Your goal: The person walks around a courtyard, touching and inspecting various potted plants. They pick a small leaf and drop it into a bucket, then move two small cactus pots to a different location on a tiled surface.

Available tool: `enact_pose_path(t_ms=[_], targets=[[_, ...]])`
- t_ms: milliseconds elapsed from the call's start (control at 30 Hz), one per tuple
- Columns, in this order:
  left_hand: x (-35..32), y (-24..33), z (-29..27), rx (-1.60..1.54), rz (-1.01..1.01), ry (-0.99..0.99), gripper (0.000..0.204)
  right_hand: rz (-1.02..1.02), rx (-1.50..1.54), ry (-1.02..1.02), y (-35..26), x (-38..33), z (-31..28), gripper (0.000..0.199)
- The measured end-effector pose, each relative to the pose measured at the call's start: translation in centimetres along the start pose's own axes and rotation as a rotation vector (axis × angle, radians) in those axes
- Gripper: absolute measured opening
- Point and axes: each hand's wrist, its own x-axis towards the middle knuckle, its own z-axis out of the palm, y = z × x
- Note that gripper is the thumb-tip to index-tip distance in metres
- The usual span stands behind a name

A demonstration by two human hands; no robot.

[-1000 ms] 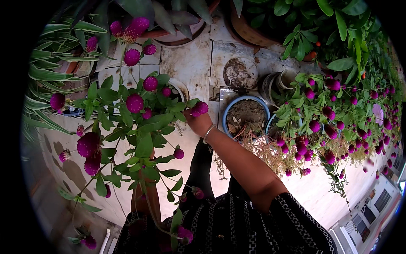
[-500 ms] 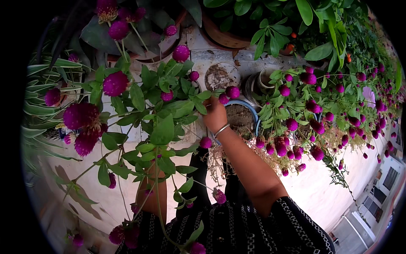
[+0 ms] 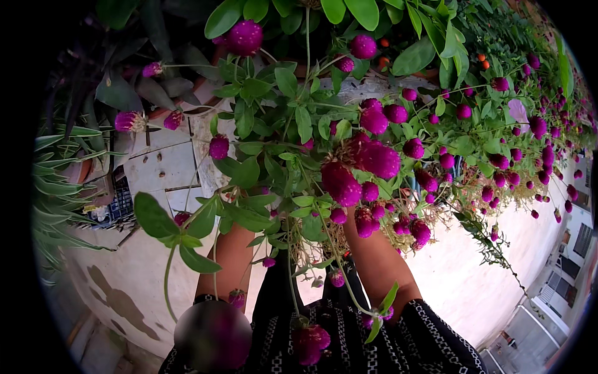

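Note:
A bushy globe amaranth plant (image 3: 247, 172) with green leaves and round magenta flower heads (image 3: 379, 159) fills the middle, right in front of me. My left forearm (image 3: 229, 262) rises from below and passes behind its leaves, which hide my left hand. To the right, my right forearm (image 3: 379, 260) also reaches up behind the flowers, and my right hand is out of sight there. The fingers of neither hand show, so what they hold or touch cannot be made out. Some stems hang low across my patterned black top (image 3: 336, 333).
More globe amaranth (image 3: 498, 161) spreads along the right over a pale wall ledge (image 3: 448, 262). Striped grassy leaves (image 3: 59, 177) stand at the left near a dark blue crate (image 3: 120, 202). Tiles (image 3: 159, 168) lie behind. Buildings (image 3: 564, 274) show far below at right.
The near flower stems have shifted from the left to the centre. They now cover my right hand, which was visible before beside the blue-rimmed pot. More of my left forearm shows.

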Motion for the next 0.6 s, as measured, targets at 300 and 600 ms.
enact_pose_path(t_ms=[300,600], targets=[[1.2,-0.3,1.7,0.01,-0.031,-0.038,0.047,0.131,0.051,0.036,-0.8,0.9,0.9,0.026],[-0.5,-1.5,1.3,-0.006,-0.097,-0.079,0.048,0.473,0.15,0.015,-5.1,-7.0,-4.0,0.023]])
